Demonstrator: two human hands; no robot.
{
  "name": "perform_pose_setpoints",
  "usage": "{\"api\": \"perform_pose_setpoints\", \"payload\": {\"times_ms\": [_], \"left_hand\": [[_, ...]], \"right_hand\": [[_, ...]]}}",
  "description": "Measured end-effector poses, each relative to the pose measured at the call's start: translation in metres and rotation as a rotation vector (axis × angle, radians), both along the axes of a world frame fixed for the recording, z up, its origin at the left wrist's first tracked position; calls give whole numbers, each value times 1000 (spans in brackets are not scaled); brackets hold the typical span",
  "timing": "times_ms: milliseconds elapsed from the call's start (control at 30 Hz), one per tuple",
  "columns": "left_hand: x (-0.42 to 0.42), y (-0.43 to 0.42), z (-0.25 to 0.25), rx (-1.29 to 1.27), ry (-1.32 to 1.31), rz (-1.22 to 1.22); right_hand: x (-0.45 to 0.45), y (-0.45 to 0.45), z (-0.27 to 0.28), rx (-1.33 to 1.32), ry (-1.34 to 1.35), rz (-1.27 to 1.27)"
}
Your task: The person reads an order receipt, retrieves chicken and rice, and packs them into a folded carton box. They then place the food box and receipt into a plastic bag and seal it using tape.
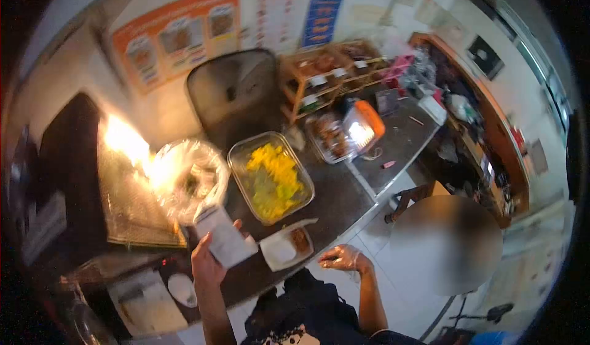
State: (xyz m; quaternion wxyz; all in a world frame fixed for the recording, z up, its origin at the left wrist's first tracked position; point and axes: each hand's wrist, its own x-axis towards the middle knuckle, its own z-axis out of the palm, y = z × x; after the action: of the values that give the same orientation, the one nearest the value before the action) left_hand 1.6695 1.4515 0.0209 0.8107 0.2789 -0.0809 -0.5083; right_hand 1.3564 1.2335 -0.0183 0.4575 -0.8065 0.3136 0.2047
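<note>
My left hand (209, 262) is closed around a white takeaway box (226, 241), tilted above the dark counter's front edge. Right of it on the counter lies an opened white takeaway box (267, 251) with white rice (281, 250) and a brown food (300, 240) inside. My right hand (341, 259), in a clear plastic glove, hovers just off the counter edge, right of that opened box. Its fingers stretch loosely to the left, and nothing shows in them. Behind the boxes stands a clear tray (311, 192) of chopped yellow and green food (276, 173).
A plastic-wrapped round container (218, 160) stands left of the tray, beside a bright lamp glow (126, 145). Farther back are a clear container of brown food (327, 137), an orange-framed light (369, 120), a wooden rack (307, 90) and a chair (230, 83). A round table (448, 240) stands to the right.
</note>
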Motion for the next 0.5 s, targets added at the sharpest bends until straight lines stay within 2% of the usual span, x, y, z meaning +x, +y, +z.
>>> {"api": "perform_pose_setpoints", "payload": {"times_ms": [33, 100, 167, 233, 300, 333, 400, 467, 500], "left_hand": [[-3, -6, -3, 25, 11, 21], [-9, -19, -16, 54, 65, 63], [-14, -34, -23, 117, 28, 88], [-24, -33, -38, 109, -8, 118], [-27, -56, -47, 114, -44, 183], [-29, -73, -47, 135, -51, 227], [-30, -111, -38, 195, -65, 318], [-34, -138, -29, 259, -70, 418], [-38, -147, -26, 286, -68, 460]], "right_hand": [[-7, -23, 2, -19, -26, -35], [-22, -78, 3, 0, -247, -243], [-21, -154, 37, -171, -397, -260], [-9, -244, 54, -254, -570, -425], [14, -377, 34, -95, -753, -673], [35, -434, 32, -84, -761, -669], [88, -541, 39, -365, -1047, -672], [144, -630, 46, -953, -1025, -541], [166, -668, 38, -1158, -939, -452]]}}
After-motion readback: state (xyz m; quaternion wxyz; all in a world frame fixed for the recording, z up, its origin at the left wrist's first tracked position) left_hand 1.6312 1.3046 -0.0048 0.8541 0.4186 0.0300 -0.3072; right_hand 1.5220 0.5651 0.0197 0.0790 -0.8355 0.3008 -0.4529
